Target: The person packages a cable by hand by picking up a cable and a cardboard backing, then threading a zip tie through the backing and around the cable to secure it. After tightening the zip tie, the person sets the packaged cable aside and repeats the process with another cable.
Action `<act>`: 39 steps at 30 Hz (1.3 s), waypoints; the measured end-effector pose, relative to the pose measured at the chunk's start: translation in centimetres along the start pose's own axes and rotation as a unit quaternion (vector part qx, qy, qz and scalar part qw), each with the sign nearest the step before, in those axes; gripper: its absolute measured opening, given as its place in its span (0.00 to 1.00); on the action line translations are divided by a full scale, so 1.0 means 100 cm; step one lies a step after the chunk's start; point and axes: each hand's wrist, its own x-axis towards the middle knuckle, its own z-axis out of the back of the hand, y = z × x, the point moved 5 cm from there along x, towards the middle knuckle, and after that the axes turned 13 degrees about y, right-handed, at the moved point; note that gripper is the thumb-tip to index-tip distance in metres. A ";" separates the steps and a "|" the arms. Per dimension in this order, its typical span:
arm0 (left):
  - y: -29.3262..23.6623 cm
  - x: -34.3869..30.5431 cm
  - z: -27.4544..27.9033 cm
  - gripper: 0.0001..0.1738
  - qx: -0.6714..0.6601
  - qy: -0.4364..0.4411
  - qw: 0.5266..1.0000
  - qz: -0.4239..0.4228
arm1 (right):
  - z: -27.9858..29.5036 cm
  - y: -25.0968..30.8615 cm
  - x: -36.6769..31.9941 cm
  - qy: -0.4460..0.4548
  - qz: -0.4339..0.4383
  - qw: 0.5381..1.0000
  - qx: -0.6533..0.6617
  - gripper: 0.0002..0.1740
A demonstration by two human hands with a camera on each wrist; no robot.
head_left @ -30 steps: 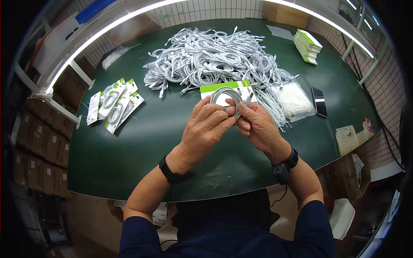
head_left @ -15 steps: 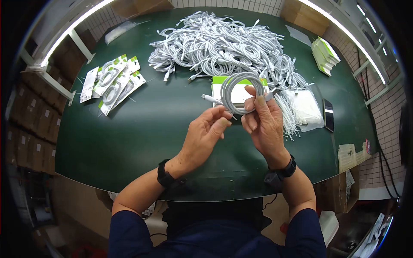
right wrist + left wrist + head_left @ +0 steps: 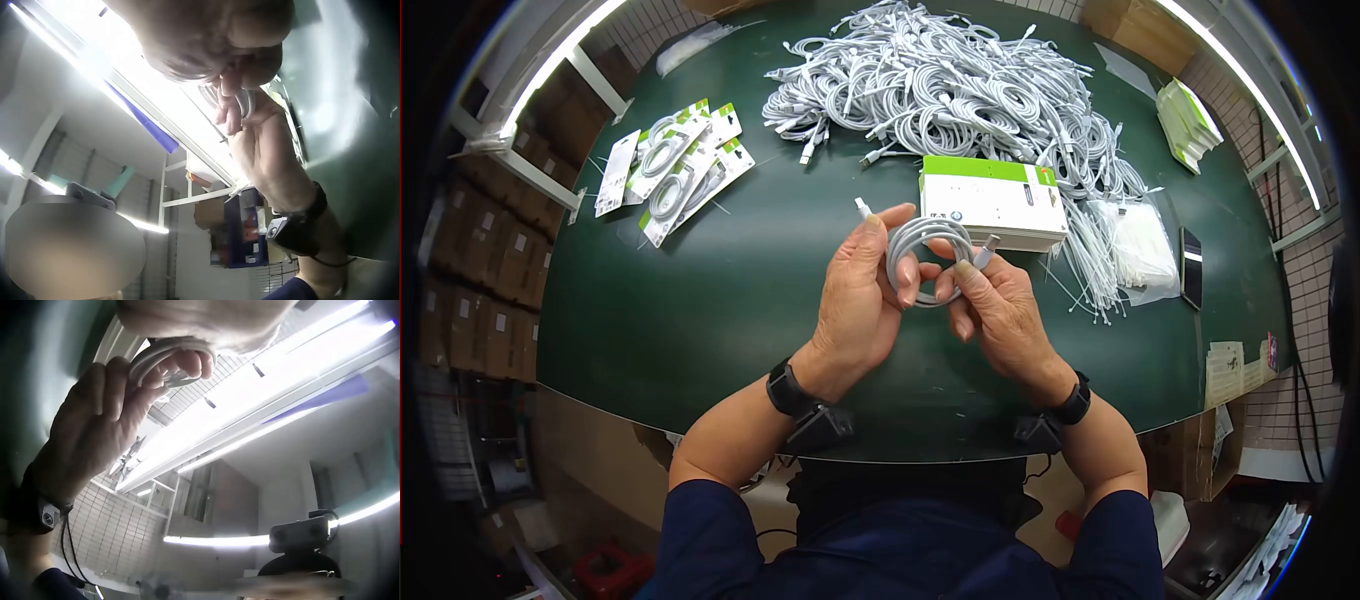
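A coiled light-grey cable point(image 3: 930, 226) is held between both hands over the table, in front of a white and green box point(image 3: 995, 200). My left hand point(image 3: 852, 305) grips the coil's left side, thumb up, with a plug end point(image 3: 863, 208) sticking out above the thumb. On the other side, my right hand point(image 3: 1005, 318) pinches the coil between thumb and fingers. A second plug point(image 3: 987, 250) points up beside the right thumb. In the left wrist view the coil point(image 3: 150, 356) loops around several fingertips. The right wrist view hides most of it behind the nearer hand.
A large pile of coiled cables point(image 3: 960, 90) covers the back of the green table point(image 3: 670, 310). Carded cables point(image 3: 675, 175) lie at left. White cable ties point(image 3: 1085, 265), a bagged bundle point(image 3: 1140, 250), a phone point(image 3: 1191, 268) and stacked cards point(image 3: 1188, 125) are at right.
The left hand came off the coil at half a second ago and now holds it again. The coil has moved down, leaving the box more exposed. The right hand keeps hold.
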 end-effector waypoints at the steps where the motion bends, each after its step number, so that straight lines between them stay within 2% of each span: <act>1: -0.006 0.002 -0.001 0.27 0.014 -0.004 1.000 0.006 | 0.001 -0.004 0.001 0.012 0.000 1.000 0.014 0.24; 2: -0.014 0.004 -0.003 0.27 0.028 -0.008 0.999 0.014 | 0.001 -0.004 0.001 0.015 -0.007 0.999 0.051 0.24; 5: -0.027 0.009 -0.016 0.26 0.069 -0.012 0.992 0.107 | 0.002 0.001 -0.003 0.020 -0.020 0.990 0.137 0.25; 8: -0.030 0.010 -0.015 0.24 0.311 0.069 0.938 0.136 | 0.004 -0.001 -0.008 0.030 -0.035 0.987 0.152 0.25; 11: -0.028 0.009 -0.005 0.23 0.254 0.049 0.952 0.162 | 0.007 0.002 -0.007 0.059 -0.057 0.993 0.084 0.23; 14: -0.025 0.007 -0.001 0.19 0.047 0.088 0.979 0.176 | 0.007 0.007 -0.005 0.101 -0.081 0.991 -0.041 0.20; 16: -0.024 0.007 -0.016 0.19 0.225 0.060 0.958 0.167 | 0.008 0.009 -0.004 0.124 -0.081 0.984 -0.102 0.17; 18: -0.025 0.007 -0.017 0.22 0.377 0.068 0.904 0.188 | 0.008 0.004 -0.004 0.138 -0.106 0.979 -0.111 0.14; 21: -0.021 0.008 -0.014 0.17 0.502 0.073 0.840 0.192 | 0.003 0.004 -0.005 0.144 -0.140 0.964 -0.175 0.14; 24: -0.021 0.006 -0.022 0.11 0.554 0.086 0.811 0.168 | 0.004 0.000 -0.005 0.140 -0.133 0.962 -0.191 0.17; 29: -0.018 0.007 -0.014 0.07 0.496 0.061 0.849 0.168 | 0.010 0.002 -0.003 0.144 -0.080 0.982 -0.089 0.21; 30: -0.019 0.006 -0.013 0.07 0.483 0.052 0.858 0.168 | 0.013 0.000 -0.002 0.120 -0.076 0.987 -0.077 0.23; 33: -0.016 0.008 -0.004 0.06 0.346 0.050 0.919 0.184 | 0.019 0.007 0.001 0.139 -0.111 0.975 -0.132 0.23; 36: -0.015 0.008 -0.001 0.14 0.308 0.058 0.933 0.178 | 0.011 0.004 0.000 0.200 -0.145 0.948 -0.200 0.22; 39: -0.009 0.008 0.001 0.19 0.277 0.078 0.941 0.180 | 0.010 0.001 0.001 0.188 -0.153 0.953 -0.183 0.20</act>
